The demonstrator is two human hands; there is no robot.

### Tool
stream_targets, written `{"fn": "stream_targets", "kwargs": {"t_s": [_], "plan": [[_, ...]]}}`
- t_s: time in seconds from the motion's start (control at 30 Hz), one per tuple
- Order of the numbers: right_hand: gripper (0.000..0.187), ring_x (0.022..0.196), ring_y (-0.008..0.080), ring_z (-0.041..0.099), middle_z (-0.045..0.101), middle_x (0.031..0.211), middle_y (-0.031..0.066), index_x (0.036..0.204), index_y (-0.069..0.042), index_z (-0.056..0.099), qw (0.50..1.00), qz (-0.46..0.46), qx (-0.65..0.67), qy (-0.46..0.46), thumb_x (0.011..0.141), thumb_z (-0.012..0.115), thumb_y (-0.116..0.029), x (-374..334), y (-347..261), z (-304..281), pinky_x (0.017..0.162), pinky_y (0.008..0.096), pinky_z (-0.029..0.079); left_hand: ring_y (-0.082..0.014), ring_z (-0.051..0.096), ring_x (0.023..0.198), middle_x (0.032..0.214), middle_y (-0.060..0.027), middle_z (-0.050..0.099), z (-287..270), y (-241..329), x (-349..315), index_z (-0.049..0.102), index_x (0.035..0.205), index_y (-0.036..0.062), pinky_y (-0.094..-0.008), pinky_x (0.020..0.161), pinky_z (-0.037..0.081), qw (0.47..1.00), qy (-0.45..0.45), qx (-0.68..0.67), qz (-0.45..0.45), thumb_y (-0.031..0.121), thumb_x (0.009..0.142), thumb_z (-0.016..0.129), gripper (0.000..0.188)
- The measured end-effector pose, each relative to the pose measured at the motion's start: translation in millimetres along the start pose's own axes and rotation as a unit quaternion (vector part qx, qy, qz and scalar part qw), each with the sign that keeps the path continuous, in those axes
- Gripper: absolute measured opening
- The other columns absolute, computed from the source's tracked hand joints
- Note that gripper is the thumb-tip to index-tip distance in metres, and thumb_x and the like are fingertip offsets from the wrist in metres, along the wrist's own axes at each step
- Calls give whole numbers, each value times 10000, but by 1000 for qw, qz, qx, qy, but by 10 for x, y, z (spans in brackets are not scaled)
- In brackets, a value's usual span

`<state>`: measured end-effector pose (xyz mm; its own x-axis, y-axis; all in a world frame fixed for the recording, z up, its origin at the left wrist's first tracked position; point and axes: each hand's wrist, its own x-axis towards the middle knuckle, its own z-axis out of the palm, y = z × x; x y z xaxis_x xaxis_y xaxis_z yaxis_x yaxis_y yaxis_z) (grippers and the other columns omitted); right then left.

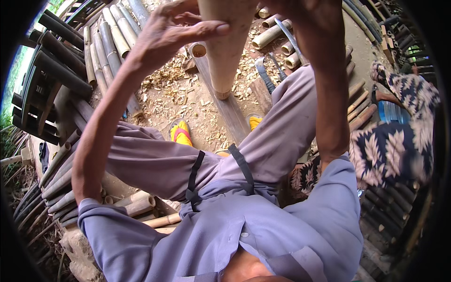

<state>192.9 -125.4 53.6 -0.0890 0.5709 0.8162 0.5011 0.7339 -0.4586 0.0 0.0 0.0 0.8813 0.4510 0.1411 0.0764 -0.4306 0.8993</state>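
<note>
Upright between my knees stands a pale, scraped bamboo tube (228,56), tilted a little, its lower end on a long wooden plank (235,120). My left hand (181,30) is at its upper left side, thumb laid across the front of the tube and fingers bent beside it. My right hand (305,7) is at the top edge to the right of the tube; it is dark and partly cut off, so its fingers do not show clearly. A curved blade (290,38) shows beside my right forearm; its handle is hidden. The tube's top is out of view.
Wood shavings (171,82) cover the ground. A dark-handled knife (265,77) rests by a wood block (260,91). Cut bamboo pieces (272,34) lie beyond; bamboo poles (112,35) lie at far left. At right, a person in leaf-patterned cloth (394,150) sits close.
</note>
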Motion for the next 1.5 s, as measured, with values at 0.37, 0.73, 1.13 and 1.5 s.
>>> {"fn": "stream_targets", "kwargs": {"t_s": [0.37, 0.73, 1.13, 1.5], "plan": [[685, 1008, 174, 612, 611, 1131, 95, 1297, 17, 437, 959, 243, 140, -41, 774, 781, -259, 331, -158, -174, 927, 325, 484, -223, 642, 955, 1013, -127, 668, 629, 172, 128, 548, 1180, 42, -369, 841, 530, 995, 83, -61, 6, 337, 667, 817, 650], [792, 977, 143, 584, 593, 1023, 72, 1397, -41, 346, 898, 417, -101, -95, 777, 791, -254, 121, -563, -912, 837, 266, 506, -160, 641, 661, 795, -103, 659, 842, 136, 472, 584, 1033, -20, -299, 589, 536, 975, 19, -214, 58, 186, 646, 816, 497], [421, 831, 140, 613, 636, 987, 52, 1197, -100, 595, 770, 510, -334, -190, 803, 718, -184, -1931, 124, -1198, 755, 288, 519, -162, 655, 847, 905, -108, 688, 1073, 183, 788, 619, 1163, 25, -307, 737, 520, 998, 29, 53, -32, 352, 698, 804, 598], [507, 1015, 241, 582, 611, 1082, 142, 1252, -30, 489, 693, 677, -139, -206, 816, 690, -197, -3580, -354, 447, 915, 392, 454, -159, 642, 758, 848, -97, 667, 1328, 136, 941, 592, 978, -10, -313, 713, 532, 988, 74, -118, 67, 280, 582, 825, 543]]}}
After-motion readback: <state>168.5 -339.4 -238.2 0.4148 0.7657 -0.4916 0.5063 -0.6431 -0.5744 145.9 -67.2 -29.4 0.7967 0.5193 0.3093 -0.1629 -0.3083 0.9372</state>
